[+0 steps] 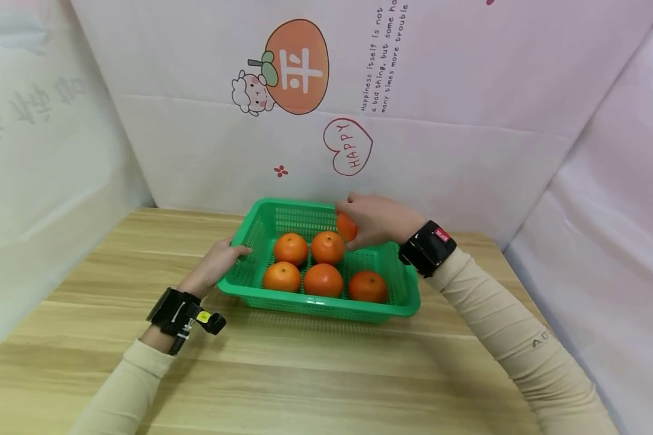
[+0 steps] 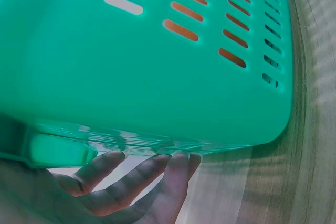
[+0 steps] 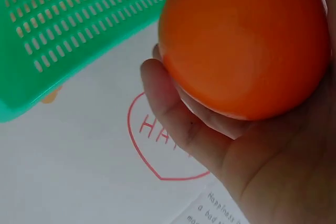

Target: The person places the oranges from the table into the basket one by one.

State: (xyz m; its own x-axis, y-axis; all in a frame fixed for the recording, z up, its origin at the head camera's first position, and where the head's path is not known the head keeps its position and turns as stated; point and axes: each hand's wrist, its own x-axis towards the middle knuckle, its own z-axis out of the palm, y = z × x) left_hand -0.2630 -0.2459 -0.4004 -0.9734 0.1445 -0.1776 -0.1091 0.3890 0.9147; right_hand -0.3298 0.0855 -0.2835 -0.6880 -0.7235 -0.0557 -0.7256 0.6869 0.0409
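Observation:
A green plastic basket (image 1: 318, 302) with slotted walls stands on the table, and several oranges (image 1: 323, 280) lie inside it in two rows. My left hand (image 1: 217, 264) grips the basket's left side, thumb over the rim and fingers against the outer wall. In the left wrist view those fingers (image 2: 126, 187) reach along the green wall. My right hand (image 1: 383, 219) holds one more orange (image 3: 241, 45) above the back right part of the basket, fingers curled round it. From the head view, most of that orange is hidden behind the hand.
The wood-grain table (image 1: 283, 374) extends in front of the basket. Close behind it rises a white printed sheet (image 1: 441, 163) with a heart and lettering. White cloth walls (image 1: 604, 199) flank the table on both sides.

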